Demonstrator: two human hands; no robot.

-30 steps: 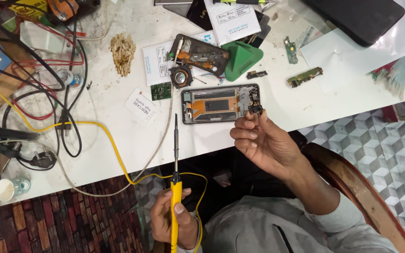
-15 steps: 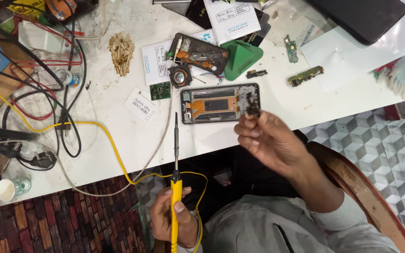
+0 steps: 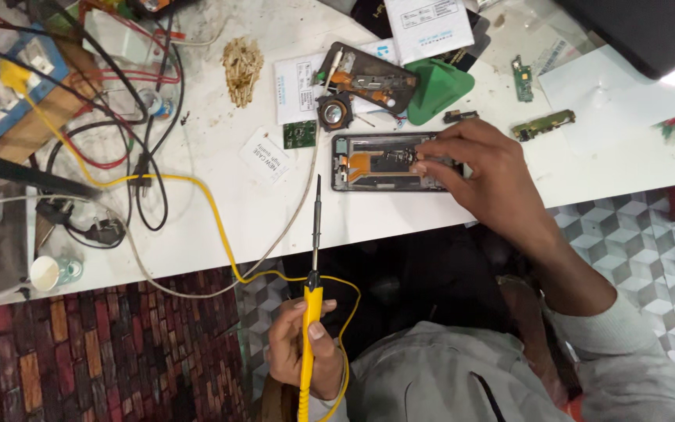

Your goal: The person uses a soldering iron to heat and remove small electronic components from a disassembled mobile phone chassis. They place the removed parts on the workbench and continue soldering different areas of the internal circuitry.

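— Where's the opened phone (image 3: 384,162)?
— Just below the green pad (image 3: 437,87). Right hand (image 3: 482,168) rests on it, fingertips pinched together inside.
— Left hand (image 3: 300,348)?
— Below the phone, fingers clamped round the yellow soldering iron (image 3: 310,312).

Person wears a light grey long-sleeved top, loose fabric with soft folds across the chest and shoulder. Right sleeve ends above the wrist, forearm bare below it; a dark narrow line, maybe a seam or placket, runs down the chest. Left hand (image 3: 305,348) and right hand (image 3: 484,168) are bare: no gloves, rings or watch visible.
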